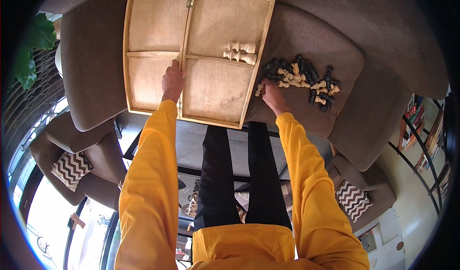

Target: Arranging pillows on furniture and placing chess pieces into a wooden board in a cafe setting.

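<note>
An unfolded wooden chess box [155, 54] lies with its hollow inside facing up, each half split by a thin divider. My left hand [173, 81] is at the middle seam, its fingers curled over the wooden edge. Two pale chess pieces [239, 51] lie side by side against the divider of the right half. Just beyond the box's right edge, my right hand [273, 95] is closed at a pale chess piece [258, 90], with its fingertips partly hidden. Beside that hand, dark and pale chess pieces [298, 79] lie in a loose heap.
The box and heap rest on a brown cushioned seat [306, 35]. Brown armchairs with zigzag pillows [72, 170] stand at the lower left and right. A low dark-framed table [187, 145] is by my legs. Books fill a shelf [429, 148] at far right.
</note>
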`<state>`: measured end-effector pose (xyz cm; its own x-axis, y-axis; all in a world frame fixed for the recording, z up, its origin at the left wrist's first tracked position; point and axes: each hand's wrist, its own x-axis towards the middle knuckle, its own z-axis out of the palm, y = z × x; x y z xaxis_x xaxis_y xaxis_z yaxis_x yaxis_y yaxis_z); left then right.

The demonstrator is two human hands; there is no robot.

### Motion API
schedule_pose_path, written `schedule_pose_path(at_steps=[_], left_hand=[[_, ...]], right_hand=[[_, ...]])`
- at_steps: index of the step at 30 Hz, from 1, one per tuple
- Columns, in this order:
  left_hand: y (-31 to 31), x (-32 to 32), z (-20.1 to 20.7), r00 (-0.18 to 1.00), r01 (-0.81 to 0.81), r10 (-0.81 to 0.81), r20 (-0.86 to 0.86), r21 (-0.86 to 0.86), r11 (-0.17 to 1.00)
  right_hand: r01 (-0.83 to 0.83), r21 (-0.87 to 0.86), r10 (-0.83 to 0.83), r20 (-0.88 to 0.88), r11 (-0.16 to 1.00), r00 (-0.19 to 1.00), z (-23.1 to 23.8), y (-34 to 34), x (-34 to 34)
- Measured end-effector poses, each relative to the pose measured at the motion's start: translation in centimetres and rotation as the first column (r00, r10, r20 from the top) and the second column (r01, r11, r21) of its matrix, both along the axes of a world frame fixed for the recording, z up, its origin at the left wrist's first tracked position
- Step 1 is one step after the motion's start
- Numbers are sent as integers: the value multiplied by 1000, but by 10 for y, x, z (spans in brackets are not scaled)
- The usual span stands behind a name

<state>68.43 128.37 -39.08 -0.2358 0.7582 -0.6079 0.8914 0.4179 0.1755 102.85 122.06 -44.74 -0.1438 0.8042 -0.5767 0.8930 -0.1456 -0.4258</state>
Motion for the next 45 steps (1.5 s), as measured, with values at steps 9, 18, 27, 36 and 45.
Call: schedule_pose_path(at_steps=[9,18,27,36,45], left_hand=[[2,0,1,1000,-3,3,-4,-29,1000],[0,-4,-2,1000,-7,7,18,-13,1000],[1,-3,0,999,-31,33,28,-42,999],[1,-5,1,998,-38,39,49,-27,999],[-1,-5,1,999,-32,32,43,4,999]], right_hand=[[280,-109,-290,-87,954,953,-2,-13,6],[748,43,-607,-555,662,569,57,56,6],[544,231,-442,-375,807,815,78,145,-63],[191,442,-228,31,876,973,74,140,-65],[-178,440,166,66,880,984,79,124,-78]])
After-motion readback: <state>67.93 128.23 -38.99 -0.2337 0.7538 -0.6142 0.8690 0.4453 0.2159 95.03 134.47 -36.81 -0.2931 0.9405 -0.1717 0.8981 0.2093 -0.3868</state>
